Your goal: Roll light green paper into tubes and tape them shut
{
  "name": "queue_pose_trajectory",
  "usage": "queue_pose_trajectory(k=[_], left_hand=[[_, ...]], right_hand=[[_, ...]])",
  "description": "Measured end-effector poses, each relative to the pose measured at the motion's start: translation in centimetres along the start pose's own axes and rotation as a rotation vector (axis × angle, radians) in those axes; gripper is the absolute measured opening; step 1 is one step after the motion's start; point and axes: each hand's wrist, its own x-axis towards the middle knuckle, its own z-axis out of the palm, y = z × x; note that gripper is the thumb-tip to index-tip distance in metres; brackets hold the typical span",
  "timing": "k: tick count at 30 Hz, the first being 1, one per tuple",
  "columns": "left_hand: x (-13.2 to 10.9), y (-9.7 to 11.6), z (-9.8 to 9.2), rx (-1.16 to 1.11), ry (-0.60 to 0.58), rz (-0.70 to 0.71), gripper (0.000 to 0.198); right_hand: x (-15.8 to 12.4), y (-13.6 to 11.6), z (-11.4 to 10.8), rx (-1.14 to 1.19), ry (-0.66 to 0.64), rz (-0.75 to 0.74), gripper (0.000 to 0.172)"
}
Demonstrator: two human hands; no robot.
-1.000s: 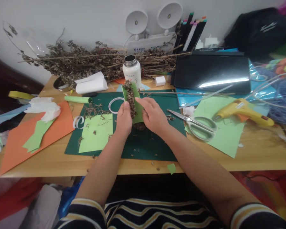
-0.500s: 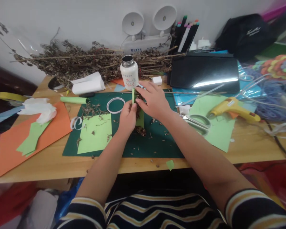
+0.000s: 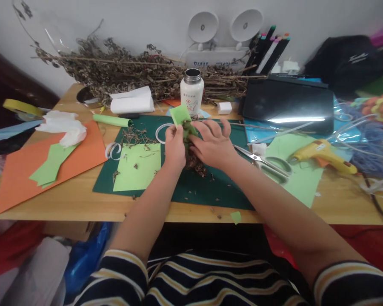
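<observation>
Between thumb and fingers, my left hand (image 3: 175,148) pinches a strip of light green paper (image 3: 180,114) that has dried brown leaves on it. My right hand (image 3: 212,142) touches the strip's right side, its thumb and a finger at the leaves and its other fingers raised and spread. Dried leaves (image 3: 196,163) lie in a small heap just below the hands, on the dark green cutting mat (image 3: 223,178). To the left on the mat is a light green paper sheet (image 3: 137,170) with plant crumbs, and dry twigs (image 3: 135,136) lie behind it.
A white bottle (image 3: 191,91) stands open behind my hands. Scissors (image 3: 264,163) and a yellow glue gun (image 3: 325,155) lie to the right. Dried branches (image 3: 121,76) line the wall. Orange paper (image 3: 22,182) and a yellow tape roll (image 3: 22,108) are at left.
The green paper strip has turned from edge-on to show its flat face at the top. My right fingers have spread and lifted. The whole view has shifted, so things appear further right.
</observation>
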Motion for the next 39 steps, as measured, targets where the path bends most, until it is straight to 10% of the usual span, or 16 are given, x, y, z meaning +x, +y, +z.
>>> queue_pose_trajectory(k=[7, 13, 20, 28, 39], left_hand=[[0.5, 0.3, -0.3, -0.039, 0.058, 0.080, 0.011], [0.2, 0.3, -0.2, 0.000, -0.039, 0.094, 0.017], [-0.2, 0.3, -0.3, 0.068, -0.114, 0.173, 0.025], [0.1, 0.9, 0.1, -0.097, 0.003, 0.005, 0.019], [-0.1, 1.2, 0.1, -0.166, -0.122, -0.029, 0.014]], right_hand=[[-1.9, 0.9, -0.1, 0.183, -0.153, -0.194, 0.029], [0.2, 1.2, -1.1, 0.169, 0.106, 0.106, 0.032], [3.9, 0.8, -0.5, 0.084, -0.029, 0.131, 0.030], [-0.9, 1.3, -0.1, 0.208, -0.185, -0.097, 0.019], [1.3, 0.4, -1.2, 0.469, -0.113, 0.149, 0.033]])
